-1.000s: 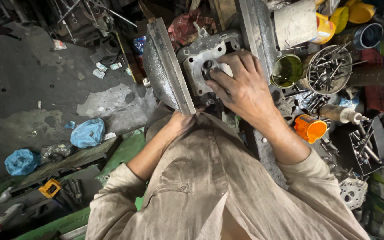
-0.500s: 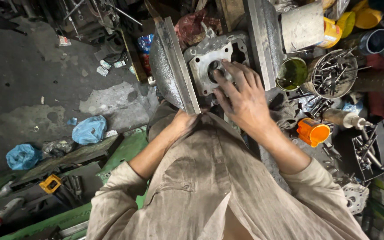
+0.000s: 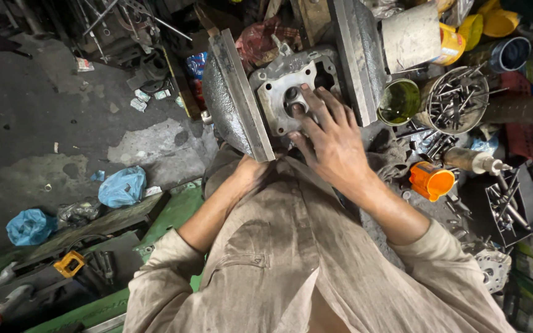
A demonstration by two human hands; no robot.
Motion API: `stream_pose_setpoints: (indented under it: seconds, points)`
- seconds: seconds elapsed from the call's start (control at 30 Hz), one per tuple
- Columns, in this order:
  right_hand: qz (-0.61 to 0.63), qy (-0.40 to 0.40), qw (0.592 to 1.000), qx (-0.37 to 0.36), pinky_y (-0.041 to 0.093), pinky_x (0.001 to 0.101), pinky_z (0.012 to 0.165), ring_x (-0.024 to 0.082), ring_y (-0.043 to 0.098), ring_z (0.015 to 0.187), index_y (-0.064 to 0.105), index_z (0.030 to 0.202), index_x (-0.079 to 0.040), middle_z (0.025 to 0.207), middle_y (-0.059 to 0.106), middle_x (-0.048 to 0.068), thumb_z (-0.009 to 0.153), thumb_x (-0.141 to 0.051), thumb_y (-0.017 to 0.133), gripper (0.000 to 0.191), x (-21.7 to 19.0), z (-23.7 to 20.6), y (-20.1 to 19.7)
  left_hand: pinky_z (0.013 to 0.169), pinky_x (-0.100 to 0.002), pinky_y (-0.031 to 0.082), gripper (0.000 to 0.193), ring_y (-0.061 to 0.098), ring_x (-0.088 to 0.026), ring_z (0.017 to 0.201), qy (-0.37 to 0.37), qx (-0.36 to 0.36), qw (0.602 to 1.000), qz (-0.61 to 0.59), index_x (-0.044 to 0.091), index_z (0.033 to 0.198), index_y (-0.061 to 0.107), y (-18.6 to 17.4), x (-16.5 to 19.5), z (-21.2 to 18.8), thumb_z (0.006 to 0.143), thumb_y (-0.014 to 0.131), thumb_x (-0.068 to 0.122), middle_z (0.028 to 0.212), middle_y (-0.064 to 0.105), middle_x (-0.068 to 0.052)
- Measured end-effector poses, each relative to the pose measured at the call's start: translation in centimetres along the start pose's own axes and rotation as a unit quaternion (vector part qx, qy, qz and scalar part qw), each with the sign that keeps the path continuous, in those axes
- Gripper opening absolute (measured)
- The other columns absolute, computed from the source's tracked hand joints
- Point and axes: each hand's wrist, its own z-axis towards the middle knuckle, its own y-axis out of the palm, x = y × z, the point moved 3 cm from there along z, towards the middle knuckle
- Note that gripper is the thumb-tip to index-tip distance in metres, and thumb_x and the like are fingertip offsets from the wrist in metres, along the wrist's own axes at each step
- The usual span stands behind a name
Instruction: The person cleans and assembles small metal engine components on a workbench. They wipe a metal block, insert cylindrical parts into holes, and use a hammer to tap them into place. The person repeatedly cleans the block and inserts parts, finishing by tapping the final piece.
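Right hand (image 3: pixel 333 137) slid lower on vise-clamped engine casting (image 3: pixel 279 92), fingers spread open over bore; left hand (image 3: pixel 249 174) under vise jaw, grip unclear.

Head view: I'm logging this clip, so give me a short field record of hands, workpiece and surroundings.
Workpiece: grey metal casting clamped between vise jaws
Right hand: right hand flat on casting, fingertips at its round bore
Left hand: left hand low beneath vise, mostly hidden
Beside vise: tin of screws, green-lined can, orange cup
Floor: blue bags
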Motion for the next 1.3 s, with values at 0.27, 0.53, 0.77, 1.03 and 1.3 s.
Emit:
stream_pose_setpoints:
  seconds: [0.27, 0.53, 0.77, 1.03, 1.3]
  points:
    - [-0.006, -0.013, 1.0, -0.017, 0.042, 0.051, 0.109, 0.037, 0.048, 0.137, 0.067, 0.126, -0.003, 0.153, 0.049, 0.016, 0.099, -0.026, 0.071, 0.036, -0.3, 0.3, -0.7, 0.089, -0.034, 0.055, 0.02, 0.066, -0.018, 0.101, 0.048, 0.007, 0.993, 0.106, 0.001, 0.112, 0.07, 0.4, 0.7, 0.0, 0.093, 0.071, 0.007, 0.108, 0.072, -0.007]
    - [0.025, -0.038, 0.999, 0.007, 0.044, 0.0452, 0.108, 0.029, 0.054, 0.133, 0.073, 0.12, -0.005, 0.143, 0.061, 0.008, 0.098, -0.019, 0.073, 0.026, 0.1, 0.5, -1.2, 0.07, -0.032, 0.049, 0.016, 0.063, -0.018, 0.083, -0.02, 0.036, 0.997, 0.071, 0.001, 0.106, 0.072, -0.8, -0.5, 0.0, 0.092, 0.075, 0.008, 0.094, 0.071, -0.008]
    - [0.05, -0.047, 0.997, 0.044, 0.046, 0.0435, 0.098, 0.026, 0.063, 0.108, 0.076, 0.105, -0.008, 0.11, 0.071, 0.005, 0.092, -0.023, 0.08, 0.02, 0.8, 2.2, -2.8, 0.048, -0.03, 0.033, 0.016, 0.046, -0.017, 0.063, -0.088, 0.039, 0.992, -0.076, 0.004, 0.108, 0.07, -0.1, -1.7, -0.1, 0.093, 0.076, 0.007, 0.085, 0.061, -0.005]
    - [0.041, -0.043, 0.997, 0.054, 0.049, 0.0434, 0.099, 0.028, 0.061, 0.112, 0.076, 0.105, -0.006, 0.119, 0.067, 0.008, 0.094, -0.024, 0.079, 0.021, 0.3, 1.4, -2.4, 0.099, -0.041, 0.055, 0.03, 0.064, -0.019, 0.101, 0.032, -0.053, 0.978, -0.2, 0.005, 0.112, 0.07, 1.7, 0.3, 0.2, 0.084, 0.076, -0.003, 0.11, 0.068, -0.004]
    - [0.038, -0.054, 0.998, -0.022, 0.047, 0.0459, 0.107, 0.035, 0.055, 0.131, 0.072, 0.121, -0.002, 0.146, 0.055, 0.014, 0.095, -0.021, 0.074, 0.032, -0.2, 0.9, -2.8, 0.103, -0.044, 0.052, 0.03, 0.067, -0.025, 0.106, 0.029, 0.004, 0.987, -0.156, -0.002, 0.117, 0.068, 1.6, 0.4, -0.4, 0.088, 0.072, -0.006, 0.115, 0.07, -0.012]
